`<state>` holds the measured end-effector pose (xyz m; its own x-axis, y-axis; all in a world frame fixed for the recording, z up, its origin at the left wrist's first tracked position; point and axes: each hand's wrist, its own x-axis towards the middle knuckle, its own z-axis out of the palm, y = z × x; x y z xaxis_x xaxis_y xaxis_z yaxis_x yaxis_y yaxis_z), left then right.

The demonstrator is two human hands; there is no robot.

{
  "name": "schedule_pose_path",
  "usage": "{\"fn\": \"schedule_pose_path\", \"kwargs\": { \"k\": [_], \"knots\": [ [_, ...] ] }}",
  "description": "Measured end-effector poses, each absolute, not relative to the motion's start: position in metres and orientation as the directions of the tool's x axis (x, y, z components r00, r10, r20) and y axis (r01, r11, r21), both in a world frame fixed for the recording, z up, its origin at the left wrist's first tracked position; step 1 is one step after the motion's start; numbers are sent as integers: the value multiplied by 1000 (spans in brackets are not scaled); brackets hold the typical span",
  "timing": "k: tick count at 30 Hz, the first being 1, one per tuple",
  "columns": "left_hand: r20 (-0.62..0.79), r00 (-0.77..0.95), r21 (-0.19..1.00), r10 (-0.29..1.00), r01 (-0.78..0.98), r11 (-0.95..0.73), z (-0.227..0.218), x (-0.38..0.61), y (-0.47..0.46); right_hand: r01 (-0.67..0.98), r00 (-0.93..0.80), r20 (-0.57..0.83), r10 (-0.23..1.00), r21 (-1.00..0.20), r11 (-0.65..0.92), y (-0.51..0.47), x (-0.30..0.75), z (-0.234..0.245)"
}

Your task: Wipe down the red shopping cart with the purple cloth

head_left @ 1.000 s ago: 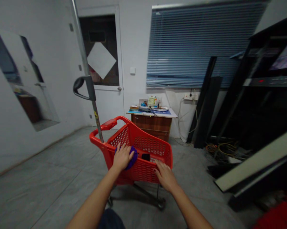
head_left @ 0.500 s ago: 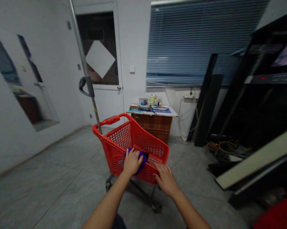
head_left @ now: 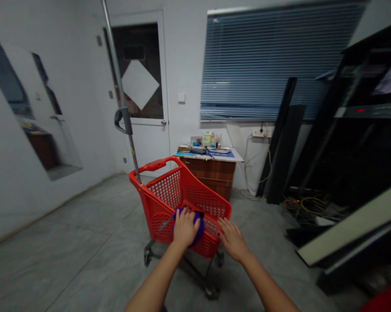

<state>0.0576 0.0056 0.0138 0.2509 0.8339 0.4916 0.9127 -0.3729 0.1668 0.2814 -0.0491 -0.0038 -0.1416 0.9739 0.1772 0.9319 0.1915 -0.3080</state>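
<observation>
Squarely in front of the person, a red plastic shopping cart (head_left: 164,190) with mesh walls stands on a grey floor (head_left: 68,251). The person's left hand (head_left: 185,228) reaches into the basket, fingers spread and laid over a soft purple object (head_left: 198,229) (cloth or sponge, hard to say) near the cart's front wall. Whether those fingers are truly gripping it cannot be told. A thin blue-grey rod (head_left: 167,222) pokes out beside that hand, inside the basket. The right hand (head_left: 233,239) lies open, fingers extended, with the fingertips resting on the cart's near rim (head_left: 213,227). Farther off, a tall steel pole (head_left: 119,78) with a black handle (head_left: 123,120) rises just behind the cart. Past it, a brown wooden cabinet (head_left: 208,173) topped with papers and bottles stands beneath a window with blue slatted blinds (head_left: 279,65).
</observation>
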Motion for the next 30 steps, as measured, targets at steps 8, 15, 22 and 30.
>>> {"fn": "schedule_pose_path", "kwargs": {
  "k": [8, 15, 22, 30],
  "knots": [
    [479, 259, 176, 839, 908, -380, 26, 38, 24, 936, -109, 198, 974, -308, 168, -60, 269, 2],
    [518, 80, 217, 852, 951, -221, 26, 15, 26, 900, -219, 160, 962, -347, 263, -55, 254, 4],
    [464, 154, 254, 872, 920, -297, 8, 44, -4, 932, -140, 136, 981, -316, 177, -35, 263, 4],
    [432, 96, 282, 897, 930, -236, 22, 12, 23, 929, -138, 183, 973, -316, 191, -58, 237, 6]
  ]
}}
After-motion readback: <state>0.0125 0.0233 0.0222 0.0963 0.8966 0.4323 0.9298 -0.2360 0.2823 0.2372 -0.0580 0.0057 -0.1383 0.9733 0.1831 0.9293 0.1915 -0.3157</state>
